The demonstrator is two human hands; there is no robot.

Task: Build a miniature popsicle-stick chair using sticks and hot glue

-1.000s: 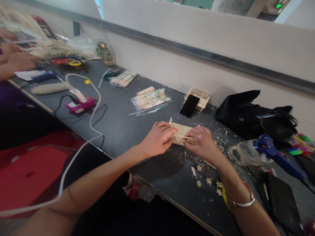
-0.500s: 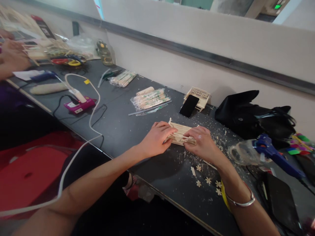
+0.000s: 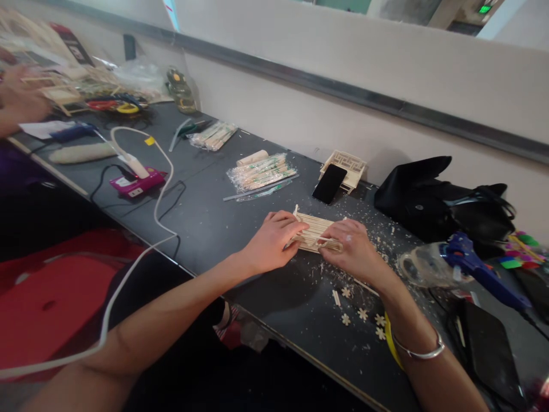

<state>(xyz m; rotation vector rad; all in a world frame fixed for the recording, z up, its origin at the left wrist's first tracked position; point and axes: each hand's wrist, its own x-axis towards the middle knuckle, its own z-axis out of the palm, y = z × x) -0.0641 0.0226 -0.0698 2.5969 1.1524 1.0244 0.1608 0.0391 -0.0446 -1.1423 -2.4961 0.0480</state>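
A flat panel of thin wooden sticks (image 3: 315, 230) lies on the dark table (image 3: 214, 223) in front of me. My left hand (image 3: 274, 240) rests on its left end, fingers pressed over the sticks. My right hand (image 3: 349, 250) grips its right end and pinches a single stick along the near edge. Wood shavings lie scattered around the panel. Small wooden flower shapes (image 3: 362, 315) sit on the table near my right wrist.
A black phone (image 3: 329, 183) leans on a small stick-built model (image 3: 345, 167). Wrapped stick bundles (image 3: 262, 171), a pink device (image 3: 137, 183) with a white cable, a blue glue gun (image 3: 482, 272) and a black bag (image 3: 441, 197) stand around. Another person's hands (image 3: 21, 103) work at far left.
My hands and the stick panel stay nearly still. The other person's hands at far left have shifted slightly.
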